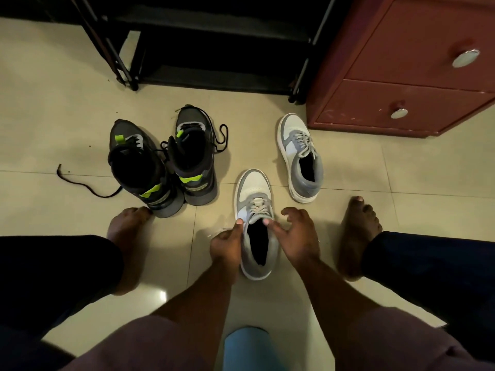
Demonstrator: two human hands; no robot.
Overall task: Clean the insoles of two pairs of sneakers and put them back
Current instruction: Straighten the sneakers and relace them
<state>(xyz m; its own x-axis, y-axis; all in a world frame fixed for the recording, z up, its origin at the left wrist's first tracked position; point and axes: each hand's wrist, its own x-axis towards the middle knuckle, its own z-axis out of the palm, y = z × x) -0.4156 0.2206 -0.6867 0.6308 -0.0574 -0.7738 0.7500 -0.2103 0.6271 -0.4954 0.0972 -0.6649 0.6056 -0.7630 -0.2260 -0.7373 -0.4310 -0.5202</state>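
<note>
Step in hand looks like opening the near grey-and-white leather low-top sneaker (pixel 254 226) on the tiled floor (pixel 67 108) to free its insole: best to spread the collar wide, pin the shoe down, then reach deep inside the dark opening between the two grips, where no insole can be made out. Left hand (pixel 227 243) grasps the collar's left edge, thumb on the rim. Right hand (pixel 297 234) has its thumb tip on the right rim, fingers splayed loose, grasping nothing; mate sneaker (pixel 301 156) lies beyond it.
</note>
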